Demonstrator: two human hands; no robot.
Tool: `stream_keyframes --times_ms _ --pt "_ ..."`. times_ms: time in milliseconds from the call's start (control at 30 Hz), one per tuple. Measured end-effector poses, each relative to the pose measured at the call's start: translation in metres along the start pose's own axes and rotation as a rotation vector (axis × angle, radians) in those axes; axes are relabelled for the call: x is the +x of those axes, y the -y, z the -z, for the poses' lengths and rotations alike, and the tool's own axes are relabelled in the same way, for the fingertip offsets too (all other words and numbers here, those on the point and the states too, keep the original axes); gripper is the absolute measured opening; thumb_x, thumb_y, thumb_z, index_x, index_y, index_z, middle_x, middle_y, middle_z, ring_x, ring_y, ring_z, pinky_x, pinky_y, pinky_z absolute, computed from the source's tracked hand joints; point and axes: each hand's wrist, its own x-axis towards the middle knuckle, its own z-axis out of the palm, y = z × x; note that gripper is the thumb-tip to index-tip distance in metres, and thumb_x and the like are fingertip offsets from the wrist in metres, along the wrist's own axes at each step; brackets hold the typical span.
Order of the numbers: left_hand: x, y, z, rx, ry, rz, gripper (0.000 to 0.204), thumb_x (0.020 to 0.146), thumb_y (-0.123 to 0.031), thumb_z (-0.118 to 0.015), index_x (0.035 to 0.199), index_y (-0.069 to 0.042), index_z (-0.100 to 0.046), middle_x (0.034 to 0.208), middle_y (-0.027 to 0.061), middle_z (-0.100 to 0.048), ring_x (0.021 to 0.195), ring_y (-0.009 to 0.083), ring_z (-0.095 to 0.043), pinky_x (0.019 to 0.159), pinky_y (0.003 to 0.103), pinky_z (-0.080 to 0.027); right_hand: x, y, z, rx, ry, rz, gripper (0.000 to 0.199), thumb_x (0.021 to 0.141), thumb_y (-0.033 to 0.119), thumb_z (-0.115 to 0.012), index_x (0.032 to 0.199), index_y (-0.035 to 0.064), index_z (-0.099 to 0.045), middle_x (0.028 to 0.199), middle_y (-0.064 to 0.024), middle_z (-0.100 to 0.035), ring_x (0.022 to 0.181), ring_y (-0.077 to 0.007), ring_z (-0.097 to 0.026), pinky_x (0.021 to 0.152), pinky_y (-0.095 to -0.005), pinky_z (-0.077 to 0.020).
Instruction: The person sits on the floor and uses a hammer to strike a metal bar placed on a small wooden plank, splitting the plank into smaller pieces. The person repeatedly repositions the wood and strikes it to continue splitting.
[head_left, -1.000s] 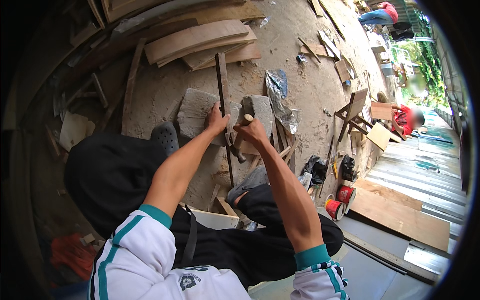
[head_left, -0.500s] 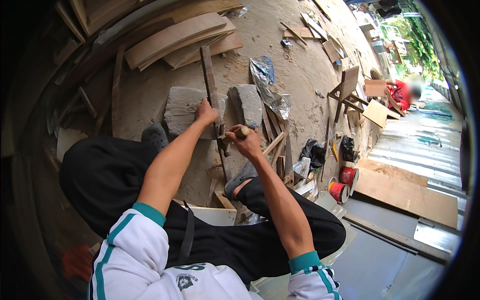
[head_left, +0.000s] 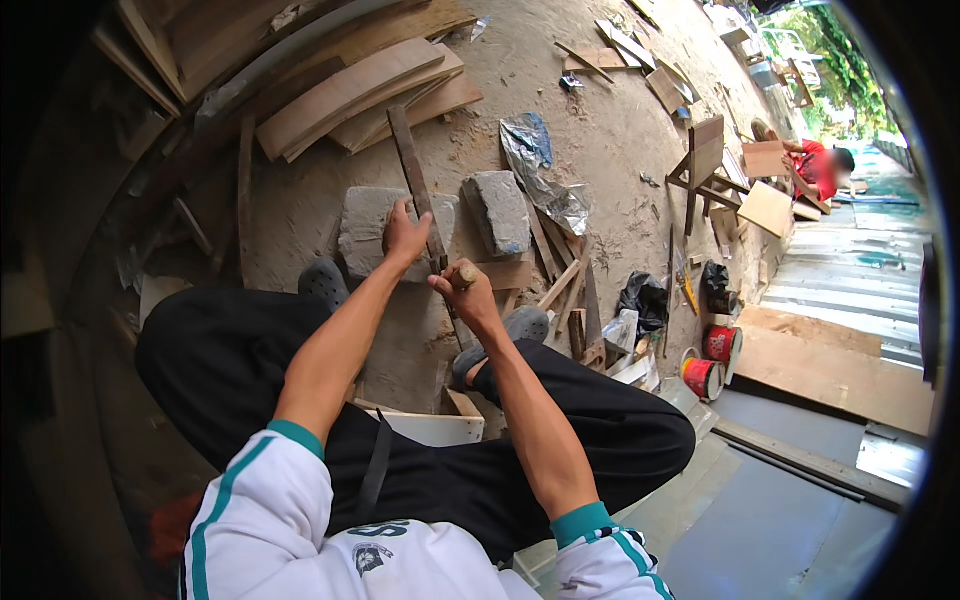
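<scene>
A long dark wooden strip (head_left: 408,150) slants across a pale concrete block (head_left: 362,228), its near part running down between my hands. My left hand (head_left: 405,238) is closed on the strip above the block. Just nearer and to the right, my right hand (head_left: 470,300) is wrapped round a tool's wooden handle (head_left: 467,272), whose round butt end points up. The tool's working end is mostly hidden beside the strip, so I cannot tell its kind. A second concrete block (head_left: 497,212) stands right of the first.
Curved boards (head_left: 350,95) are stacked at the far left. Right of the blocks lie crumpled foil (head_left: 545,175), wood offcuts and a handsaw (head_left: 592,320). Two red cans (head_left: 703,378) and a black bag (head_left: 643,300) sit farther right. A person in red (head_left: 822,170) works beyond a small wooden frame (head_left: 700,170).
My left hand's fingers have shifted their hold on the strip. My right hand has moved slightly left and nearer, tool still in it. The strip's far end leans farther left; the whole view has shifted slightly.
</scene>
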Motion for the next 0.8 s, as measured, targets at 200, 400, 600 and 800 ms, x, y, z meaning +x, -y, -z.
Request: stream_keyframes --times_ms 200,400,600,800 --pt "0.002 -0.129 0.043 -0.603 0.364 -0.398 0.063 0.103 -0.051 -0.041 0.143 -0.002 -0.045 0.146 0.0132 -0.048 0.138 0.0235 -0.039 0.116 0.039 -0.023 -0.012 0.001 -0.005 -0.001 -0.147 0.046 0.021 0.083 0.019 -0.078 0.09 0.0042 -0.064 0.077 -0.0124 -0.066 0.072 -0.0215 -0.064 0.067 -0.0344 -0.0501" --pt "-0.077 -0.124 -0.019 -0.356 0.769 -0.34 0.081 0.101 -0.064 -0.011 0.158 -0.006 -0.007 0.166 0.0107 0.001 0.152 0.0224 0.007 0.122 0.038 0.007 -0.018 -0.02 -0.005 -0.112 -0.241 0.199 0.017 0.082 0.015 -0.073 0.094 0.0046 -0.067 0.083 -0.0216 -0.068 0.081 -0.0391 -0.068 0.068 -0.0433 -0.0532" --pt "-0.026 -0.163 0.026 -0.506 0.607 -0.568 0.074 0.104 -0.056 -0.008 0.157 -0.006 0.0 0.165 0.0084 0.006 0.151 0.0187 0.013 0.12 0.037 0.014 -0.018 -0.021 -0.002 -0.159 -0.297 0.246 0.018 0.082 0.013 -0.072 0.098 0.0046 -0.069 0.086 -0.022 -0.069 0.081 -0.0378 -0.069 0.07 -0.0409 -0.0556" --pt "-0.11 -0.116 -0.047 -0.406 0.777 -0.318 0.074 0.103 -0.058 -0.007 0.158 -0.01 -0.001 0.165 0.0108 0.01 0.15 0.0214 0.017 0.119 0.041 0.015 -0.043 -0.03 0.005 0.017 -0.197 0.21 0.024 0.084 0.018 -0.074 0.102 0.0027 -0.068 0.083 -0.0211 -0.07 0.082 -0.0312 -0.073 0.068 -0.0365 -0.055"
